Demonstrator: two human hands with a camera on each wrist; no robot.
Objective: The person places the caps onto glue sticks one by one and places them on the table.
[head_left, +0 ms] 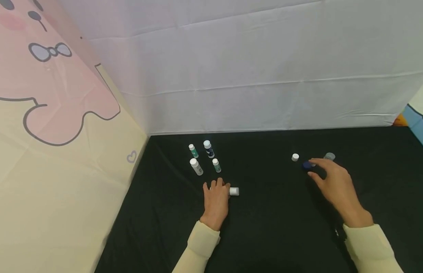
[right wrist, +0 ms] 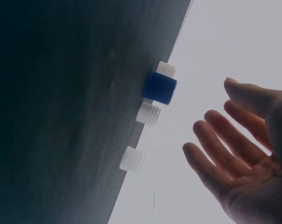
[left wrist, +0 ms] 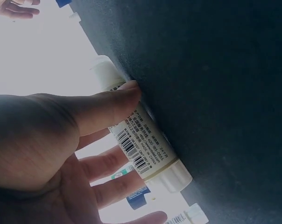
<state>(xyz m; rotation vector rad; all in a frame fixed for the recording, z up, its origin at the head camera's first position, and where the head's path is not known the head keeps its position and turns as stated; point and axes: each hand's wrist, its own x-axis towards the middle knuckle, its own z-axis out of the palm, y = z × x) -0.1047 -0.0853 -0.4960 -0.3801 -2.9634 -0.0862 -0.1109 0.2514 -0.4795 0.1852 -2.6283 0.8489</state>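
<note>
In the left wrist view a white glue stick with a printed label and barcode lies on its side on the dark cloth. My left hand grips it, thumb across the label and fingers on the far side. My right hand hovers with fingers spread and nothing between them. It is nearest to a blue cap; the right wrist view shows a gap between fingers and cap. Around that cap sit a white cap, a translucent cap and another white cap, mostly hidden by the hand from above.
Several glue sticks stand upright beyond the left hand: a green one, a dark blue one, a white one and a grey-green one. Black cloth covers the table, and a white sheet hangs behind it.
</note>
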